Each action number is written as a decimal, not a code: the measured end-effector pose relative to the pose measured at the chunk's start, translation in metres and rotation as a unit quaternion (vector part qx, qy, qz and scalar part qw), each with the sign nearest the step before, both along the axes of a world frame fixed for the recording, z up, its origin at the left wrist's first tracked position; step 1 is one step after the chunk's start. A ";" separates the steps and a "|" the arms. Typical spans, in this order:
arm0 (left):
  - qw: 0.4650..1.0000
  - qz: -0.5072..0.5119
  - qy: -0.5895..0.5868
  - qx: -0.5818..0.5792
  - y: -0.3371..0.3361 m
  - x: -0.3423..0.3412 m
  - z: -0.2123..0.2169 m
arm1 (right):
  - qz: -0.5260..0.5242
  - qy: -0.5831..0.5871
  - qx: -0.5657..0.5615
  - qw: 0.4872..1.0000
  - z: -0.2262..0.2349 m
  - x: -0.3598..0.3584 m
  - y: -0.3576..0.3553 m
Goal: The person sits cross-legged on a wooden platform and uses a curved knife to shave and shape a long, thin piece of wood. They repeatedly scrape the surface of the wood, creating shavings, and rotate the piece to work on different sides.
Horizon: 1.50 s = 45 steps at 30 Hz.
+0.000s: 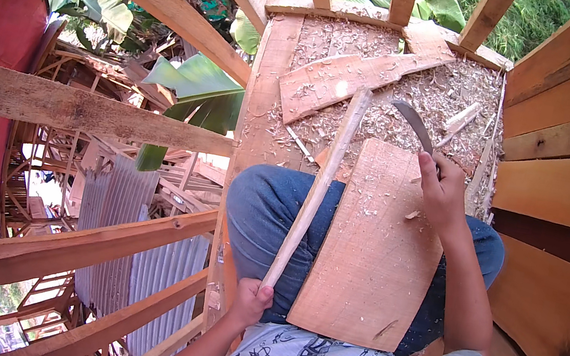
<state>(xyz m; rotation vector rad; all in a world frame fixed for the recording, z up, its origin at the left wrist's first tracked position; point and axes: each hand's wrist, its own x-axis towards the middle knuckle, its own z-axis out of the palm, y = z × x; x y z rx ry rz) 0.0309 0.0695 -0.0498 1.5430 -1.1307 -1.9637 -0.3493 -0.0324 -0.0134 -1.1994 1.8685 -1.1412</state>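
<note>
My left hand [251,301] is wrapped round the near end of a long pale wooden stick [315,197]. The stick slants up and away over my left thigh, its far end above the shavings. In my right hand [443,191] is a curved knife [415,122], its dark blade pointing up and to the left; the fingers hide its handle. A flat wooden board [373,262] lies across my lap between the two hands, with a few shavings on it. The blade is apart from the stick.
Wood shavings [423,88] cover the plank floor ahead, with a shaped piece of wood [348,79] lying among them. Wooden railing bars [92,106] stand on the left, and a plank wall [566,182] rises on the right. Corrugated metal sheets [117,202] lie below, beyond the railing.
</note>
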 end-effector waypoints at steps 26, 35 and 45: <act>0.974 0.009 -0.184 -0.135 0.009 -0.024 0.011 | 0.231 0.392 -0.025 0.890 0.040 0.040 -0.042; 0.974 -0.010 -0.181 -0.138 0.004 -0.023 0.012 | 0.194 0.387 -0.048 0.900 0.032 0.027 -0.057; 0.987 0.010 -0.137 -0.081 0.001 -0.026 0.015 | 0.088 0.337 0.037 0.937 0.024 0.003 -0.078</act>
